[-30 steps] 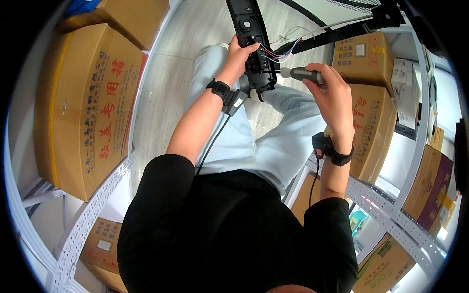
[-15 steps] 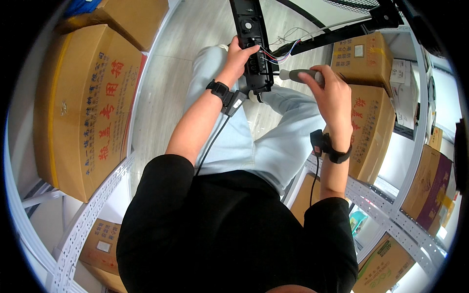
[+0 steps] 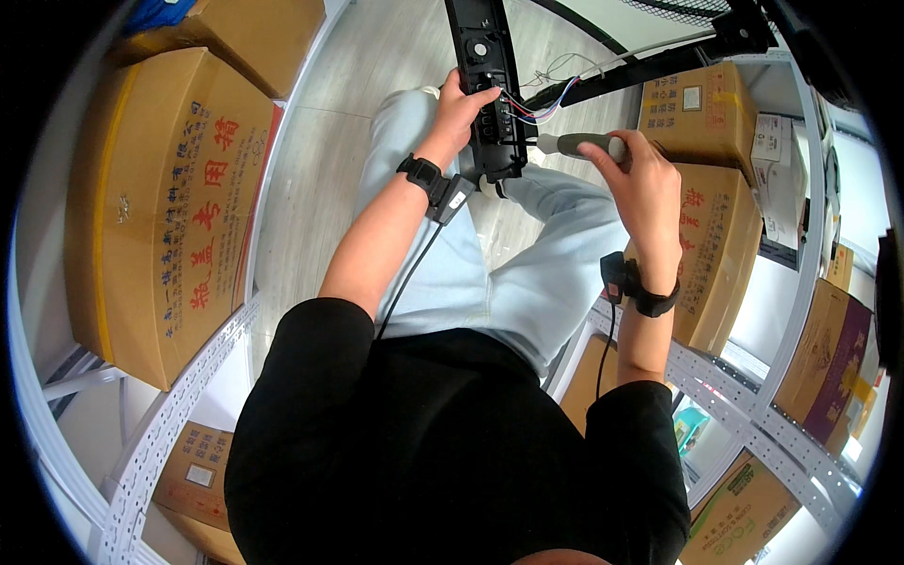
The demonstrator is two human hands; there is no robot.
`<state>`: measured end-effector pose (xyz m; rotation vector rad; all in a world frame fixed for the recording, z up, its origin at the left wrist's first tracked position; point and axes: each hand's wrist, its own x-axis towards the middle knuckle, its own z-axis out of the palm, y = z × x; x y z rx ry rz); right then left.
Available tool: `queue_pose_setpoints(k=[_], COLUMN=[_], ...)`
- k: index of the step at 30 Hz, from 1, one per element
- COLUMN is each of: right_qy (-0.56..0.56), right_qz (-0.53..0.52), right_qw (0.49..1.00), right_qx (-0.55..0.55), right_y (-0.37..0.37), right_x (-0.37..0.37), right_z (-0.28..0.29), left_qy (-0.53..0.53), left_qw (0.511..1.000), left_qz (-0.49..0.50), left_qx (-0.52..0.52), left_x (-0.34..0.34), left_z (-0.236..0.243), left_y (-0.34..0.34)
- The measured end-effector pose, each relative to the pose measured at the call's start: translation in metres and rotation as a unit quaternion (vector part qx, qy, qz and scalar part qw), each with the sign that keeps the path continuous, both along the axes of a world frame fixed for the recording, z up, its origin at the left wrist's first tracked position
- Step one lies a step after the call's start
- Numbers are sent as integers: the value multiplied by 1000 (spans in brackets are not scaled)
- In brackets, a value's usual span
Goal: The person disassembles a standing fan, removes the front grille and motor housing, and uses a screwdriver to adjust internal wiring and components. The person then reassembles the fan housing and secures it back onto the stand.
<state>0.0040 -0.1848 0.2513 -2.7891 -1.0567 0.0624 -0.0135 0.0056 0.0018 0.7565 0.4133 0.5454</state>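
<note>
A long black plastic housing [image 3: 490, 71] with round fittings and components inside stands over my lap, angled slightly. My left hand [image 3: 459, 115] grips its left edge, thumb laid across the inside. Thin coloured wires [image 3: 541, 113] run out of the housing's right side near that thumb. In my right hand [image 3: 640, 179] is a screwdriver [image 3: 579, 145] with a grey handle and pale collar, held between thumb and fingers. It points left, and its tip reaches the housing's lower right edge; exact contact cannot be made out.
A large cardboard box [image 3: 160, 217] stands on the left shelf. More boxes [image 3: 699, 113] are stacked at the right on a perforated metal rack [image 3: 734, 391]. A black bar [image 3: 640, 71] and a mesh part [image 3: 683, 9] lie beyond my hands. Cables hang from both wrist straps.
My right hand has shifted very slightly to the right, its fingers changing position a little on the screwdriver handle. The left hand and the housing hold nearly still.
</note>
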Motion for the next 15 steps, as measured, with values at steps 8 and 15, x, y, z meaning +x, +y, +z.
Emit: queue_pose_setpoints(k=[8, 15], right_qy=[78, 25], right_qz=[92, 84], right_qw=[984, 993], right_qx=[128, 76], right_y=[1, -1], right_x=[-8, -5], right_z=[4, 0], left_qy=[-9, 8], left_qw=[1000, 1000], left_qz=[5, 1], left_qx=[-5, 1], left_x=[0, -1], left_z=[0, 4], left_y=[-1, 1])
